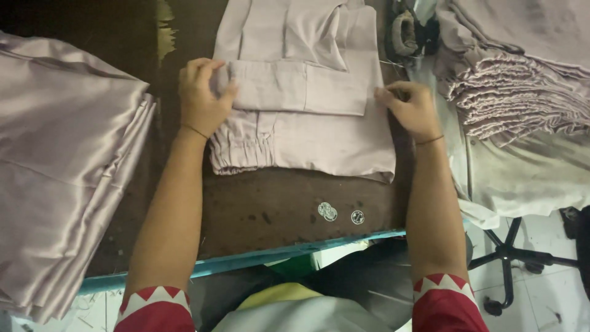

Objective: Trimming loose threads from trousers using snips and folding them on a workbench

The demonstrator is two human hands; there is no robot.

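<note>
At the middle of the dark counter [276, 209] lay a pale mauve garment [307, 135], partly folded, its gathered cuff or hem [236, 157] turned toward the person and a folded band [301, 86] lying across its upper half. The left hand [201, 98] gripped the left end of that band, fingers curled over the cloth edge; the right hand [412, 107] pinched the right edge of the garment between thumb and fingertips, so both hands were closed on fabric rather than spread flat. Judged from this view, a clean fold called for the two hands to keep level tension on the band, with its edges squared to the sides of the layer beneath, and for the slippery cloth to be smoothed before release. Left of the work, well apart, a large heap of satin-like cloth [61, 172] in the same colour hung over the counter edge. To the right, a stack of folded pieces [510, 92] rested on further loose cloth [528, 172], near the right hand and likely to crowd any outward sweep. Three small round stickers [335, 213] marked the bare counter near its blue front edge [258, 261]. A dark object [405, 31] above the right hand could not be identified. A swivel chair base [510, 252] stood on the floor at lower right
</note>
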